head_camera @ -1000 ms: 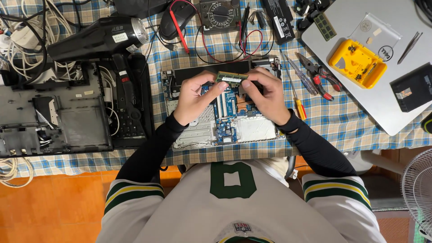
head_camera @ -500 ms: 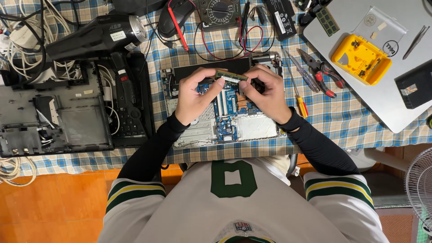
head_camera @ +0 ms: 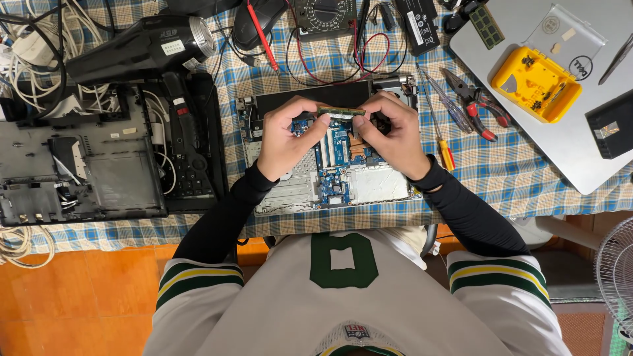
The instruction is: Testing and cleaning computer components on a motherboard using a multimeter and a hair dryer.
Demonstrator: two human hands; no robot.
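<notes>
Carefully, both hands, left hand point(head_camera: 285, 135) and right hand point(head_camera: 393, 135), pinch the green memory stick point(head_camera: 341, 112) at twelve o'clock over the open laptop point(head_camera: 343, 175); pushing crooked might bend it.

Bright, even overhead light (soft shadows), sharp focus.

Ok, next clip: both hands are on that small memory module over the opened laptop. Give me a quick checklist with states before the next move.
1. Both hands on the module: ok. The left hand and right hand each pinch one end of the memory module.
2. Module level: ok, it lies roughly horizontal between the fingertips.
3. Module seated in a slot: cannot tell, the fingers hide the board beneath.
4. Board exposed: ok, the opened laptop shows its blue circuit board.
5. Tools off the board: ok, the screwdriver and pliers lie on the checked cloth to the right.
</notes>
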